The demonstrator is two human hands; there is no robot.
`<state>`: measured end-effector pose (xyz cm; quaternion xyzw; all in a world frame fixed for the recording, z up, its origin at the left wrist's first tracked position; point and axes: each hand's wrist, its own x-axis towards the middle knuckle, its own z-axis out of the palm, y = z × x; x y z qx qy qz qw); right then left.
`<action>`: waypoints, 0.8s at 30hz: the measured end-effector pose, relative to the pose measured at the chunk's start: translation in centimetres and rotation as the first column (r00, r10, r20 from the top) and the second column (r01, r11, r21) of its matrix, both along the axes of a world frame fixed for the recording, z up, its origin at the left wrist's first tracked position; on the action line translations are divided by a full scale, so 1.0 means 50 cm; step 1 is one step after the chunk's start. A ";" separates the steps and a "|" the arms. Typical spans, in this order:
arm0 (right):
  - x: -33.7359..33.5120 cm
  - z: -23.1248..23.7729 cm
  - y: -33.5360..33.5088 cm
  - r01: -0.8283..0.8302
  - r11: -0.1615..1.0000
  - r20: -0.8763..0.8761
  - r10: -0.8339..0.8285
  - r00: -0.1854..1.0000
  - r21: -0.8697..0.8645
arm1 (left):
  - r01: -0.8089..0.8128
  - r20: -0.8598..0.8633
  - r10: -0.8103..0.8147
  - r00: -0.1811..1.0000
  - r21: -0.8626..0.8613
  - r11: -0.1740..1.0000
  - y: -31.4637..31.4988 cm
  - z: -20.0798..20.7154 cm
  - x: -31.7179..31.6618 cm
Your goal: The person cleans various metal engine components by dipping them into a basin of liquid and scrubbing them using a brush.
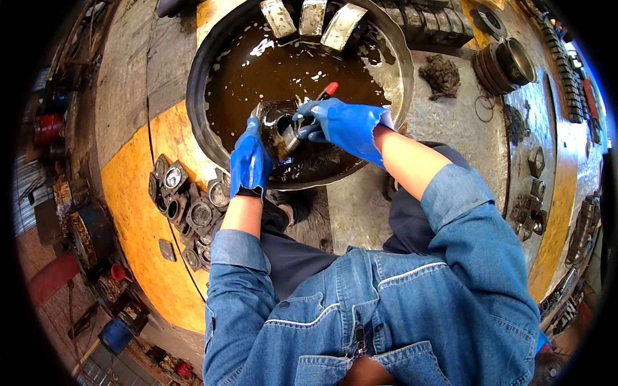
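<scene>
My left hand (250,159), in a blue rubber glove, grips the left side of a dark, wet metal part (277,113) with a round opening. My right hand (347,127), gloved the same way, is closed around a brush (331,89) with a red-tipped handle. The brush's bristle end points down and left, against or close to the metal part; exact contact is hard to make out. Both hands are over the near half of a large round metal basin (198,77) of brown liquid. My fingers hide some of the part and the brush.
Several curved metal pieces (312,18) rest at the basin's far rim. Dirty flanged metal parts (201,213) lie piled at the left. To the right are a dark fibrous clump (440,76), metal rings (507,63) and a row of dark blocks (430,26).
</scene>
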<state>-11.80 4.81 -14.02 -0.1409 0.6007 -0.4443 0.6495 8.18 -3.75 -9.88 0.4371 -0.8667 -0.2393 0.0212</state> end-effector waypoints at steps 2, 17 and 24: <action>-0.034 0.046 0.025 -0.572 0.815 -0.592 0.417 0.689 -0.092 | 0.010 -0.044 -0.011 0.999 -0.022 1.000 -0.011 -0.026 0.018; -0.005 0.023 0.026 -0.956 0.292 -0.945 -0.317 -0.080 -0.017 | 0.042 0.051 -0.038 0.998 -0.076 0.996 -0.008 -0.016 0.010; -0.006 -0.005 0.002 -0.674 0.689 -0.963 -0.223 0.151 -0.266 | 0.048 -0.040 -0.052 0.998 -0.086 0.995 -0.011 -0.045 0.014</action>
